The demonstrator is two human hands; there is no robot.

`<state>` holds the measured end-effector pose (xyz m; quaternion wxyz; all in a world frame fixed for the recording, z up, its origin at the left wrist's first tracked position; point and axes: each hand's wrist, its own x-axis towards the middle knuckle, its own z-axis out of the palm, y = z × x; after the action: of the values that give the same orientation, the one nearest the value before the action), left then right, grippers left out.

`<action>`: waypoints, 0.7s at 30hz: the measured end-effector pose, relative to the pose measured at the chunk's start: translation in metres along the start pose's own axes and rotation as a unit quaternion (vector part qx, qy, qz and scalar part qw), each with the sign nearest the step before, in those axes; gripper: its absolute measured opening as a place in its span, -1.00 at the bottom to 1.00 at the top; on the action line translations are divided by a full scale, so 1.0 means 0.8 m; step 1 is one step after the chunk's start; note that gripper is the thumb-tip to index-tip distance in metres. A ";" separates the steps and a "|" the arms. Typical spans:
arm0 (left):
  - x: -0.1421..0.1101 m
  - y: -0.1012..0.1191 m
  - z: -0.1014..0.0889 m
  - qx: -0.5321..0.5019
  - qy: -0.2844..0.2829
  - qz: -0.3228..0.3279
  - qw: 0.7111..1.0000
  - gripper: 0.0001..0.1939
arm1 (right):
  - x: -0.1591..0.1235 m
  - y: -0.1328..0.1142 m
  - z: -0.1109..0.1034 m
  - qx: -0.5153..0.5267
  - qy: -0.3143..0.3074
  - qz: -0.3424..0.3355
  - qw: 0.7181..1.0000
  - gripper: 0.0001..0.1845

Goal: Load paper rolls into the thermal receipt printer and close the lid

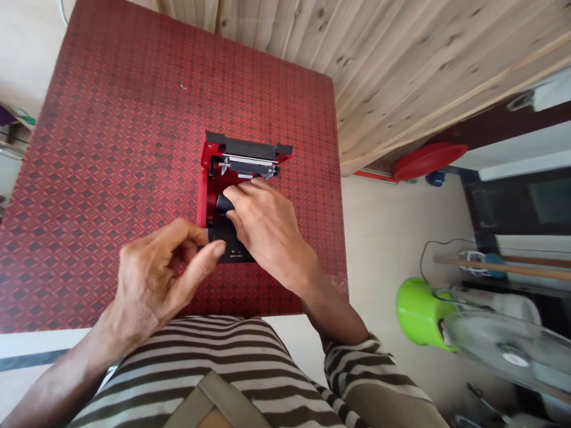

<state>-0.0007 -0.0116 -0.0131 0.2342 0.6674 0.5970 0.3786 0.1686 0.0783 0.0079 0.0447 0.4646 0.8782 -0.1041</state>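
A red and black device [203, 199] that looks like a small label printer sits on the table with its lid [250, 148] raised. A metal bar and a dark roller show on the lid's underside. My right hand [272, 232] reaches into the device, its fingers closed around a black roll [224, 204]; most of the roll is hidden beneath the hand. At the device's front left corner is my left hand [160, 267], fingers curled, thumb apart and extended over the black front part. It holds nothing that I can see; whether it touches the corner, I cannot tell.
The table [120, 131] has a red patterned cover. A wooden plank wall [285, 35] borders its far side. Off to the right are a green bucket [413, 312], a fan [508, 351] and a red basin [428, 160].
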 end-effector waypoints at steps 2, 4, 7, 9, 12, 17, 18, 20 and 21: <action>0.006 -0.013 -0.006 0.018 0.046 -0.001 0.999 -0.74 | 0.006 -0.001 0.002 -0.004 0.000 0.003 1.000 -0.75; 0.010 -0.030 -0.008 0.019 0.079 -0.013 0.997 -0.76 | 0.010 -0.001 0.004 -0.009 0.000 0.003 1.000 -0.76; 0.011 -0.051 -0.006 -0.004 0.092 -0.045 0.995 -0.79 | 0.009 -0.001 0.004 -0.009 0.002 -0.009 1.000 -0.77; 0.010 -0.060 -0.003 -0.014 0.094 -0.058 0.994 -0.79 | 0.007 -0.003 0.005 -0.008 0.007 -0.015 1.000 -0.75; 0.009 -0.064 0.002 -0.017 0.094 -0.065 0.993 -0.79 | 0.006 -0.005 0.009 -0.011 0.022 -0.006 1.000 -0.68; 0.010 -0.067 0.006 -0.027 0.090 -0.086 0.992 -0.75 | 0.017 -0.001 0.019 -0.008 0.007 0.007 1.000 -0.64; 0.009 -0.069 0.006 -0.029 0.089 -0.087 0.992 -0.75 | 0.019 0.001 0.021 -0.006 0.004 0.006 1.000 -0.65; 0.009 -0.072 0.008 -0.036 0.086 -0.083 0.992 -0.77 | 0.024 0.006 0.023 0.000 -0.007 0.003 1.000 -0.64; 0.008 -0.074 0.009 -0.040 0.086 -0.079 0.992 -0.78 | 0.026 0.007 0.023 0.002 -0.016 0.001 1.000 -0.64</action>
<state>-0.0320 0.0063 -0.0610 0.2373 0.5733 0.6503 0.4384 0.1616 0.0939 -0.0148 0.0575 0.4642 0.8765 -0.1134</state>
